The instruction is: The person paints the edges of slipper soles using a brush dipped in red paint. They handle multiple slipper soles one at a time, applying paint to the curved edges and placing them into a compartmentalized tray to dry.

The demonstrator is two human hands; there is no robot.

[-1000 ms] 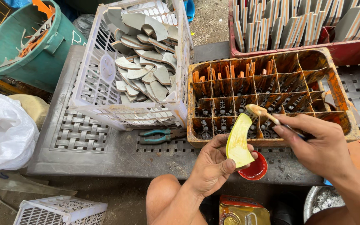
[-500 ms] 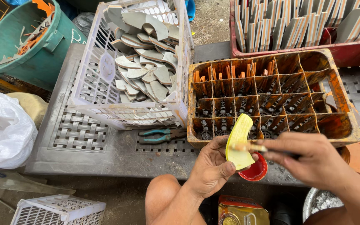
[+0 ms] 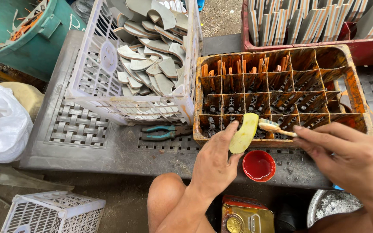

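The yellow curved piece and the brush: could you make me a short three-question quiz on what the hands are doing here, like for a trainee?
1. True or false: the left hand holds the yellow curved piece.
2. What does the right hand hold against that piece?
A. the teal pliers
B. a small brush
C. the gold tin can
3. Fill in: just below the yellow piece, on the grey mat, sits a small round ____ lid filled with liquid.

Key
1. True.
2. B; the brush tip meets the piece's edge, in front of the orange divided crate.
3. Red.
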